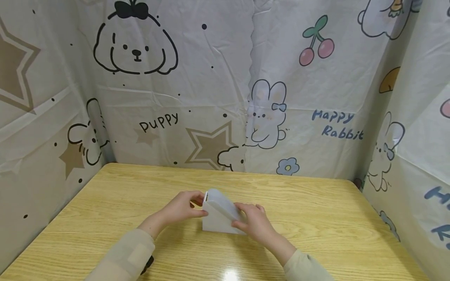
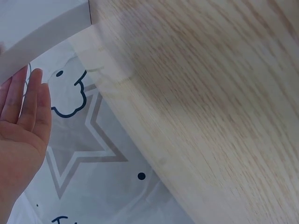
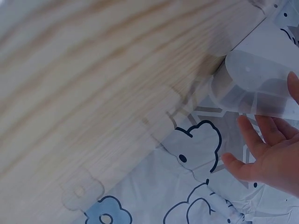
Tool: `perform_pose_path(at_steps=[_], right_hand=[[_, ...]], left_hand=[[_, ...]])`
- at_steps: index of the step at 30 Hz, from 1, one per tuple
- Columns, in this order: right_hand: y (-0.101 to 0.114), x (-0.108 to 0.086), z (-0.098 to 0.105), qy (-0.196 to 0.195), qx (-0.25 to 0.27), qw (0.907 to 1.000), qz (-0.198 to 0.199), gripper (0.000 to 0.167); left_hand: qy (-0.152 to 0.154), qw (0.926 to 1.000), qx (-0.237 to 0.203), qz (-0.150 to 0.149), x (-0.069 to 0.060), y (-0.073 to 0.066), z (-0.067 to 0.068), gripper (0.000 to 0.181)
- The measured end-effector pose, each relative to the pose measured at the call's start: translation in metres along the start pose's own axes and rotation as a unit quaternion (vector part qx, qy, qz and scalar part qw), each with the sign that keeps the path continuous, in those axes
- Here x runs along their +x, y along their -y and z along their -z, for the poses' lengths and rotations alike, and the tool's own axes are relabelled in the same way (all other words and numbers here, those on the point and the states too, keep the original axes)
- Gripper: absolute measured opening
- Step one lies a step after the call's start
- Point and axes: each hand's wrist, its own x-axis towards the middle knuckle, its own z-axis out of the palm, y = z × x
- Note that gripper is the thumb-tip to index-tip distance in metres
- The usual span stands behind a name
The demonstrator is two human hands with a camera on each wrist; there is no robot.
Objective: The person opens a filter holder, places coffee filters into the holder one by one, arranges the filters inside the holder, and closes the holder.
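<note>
A white wedge-shaped box (image 1: 218,221) with a sloping top stands on the table between both hands. A translucent, rounded cover (image 3: 254,86) lies along its slope, and a small dark slot shows at the high left end. My left hand (image 1: 180,207) holds that high end, thumb at the front and fingers behind; the left wrist view has its fingers (image 2: 30,100) fairly straight against the box's edge. Across the lower right part of the slope, my right hand (image 1: 257,223) grips the box and cover between thumb and fingers. The box's lower right end is hidden behind this hand.
The wood-grain table (image 1: 316,218) spreads around the box. A printed cloth (image 1: 211,78) with puppies, rabbits and stars hangs behind the table and along both sides. Something small and black (image 1: 148,264) shows beside the left sleeve.
</note>
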Motion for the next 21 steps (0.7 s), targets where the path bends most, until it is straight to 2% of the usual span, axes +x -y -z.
perform_pose_path(at_steps=[10,21], right_hand=[[0.0005,-0.0001,0.0000,0.001,-0.009,1.0000,0.000,0.053],[0.0053,0.0015,0.0020,0.013,-0.073,0.9972,0.011,0.047]], left_hand=[[0.005,0.9999,-0.009,0.008,0.0005,0.0001,-0.0004,0.033],[0.013,0.9999,0.002,0.009,-0.0002,0.0031,-0.0030,0.027]])
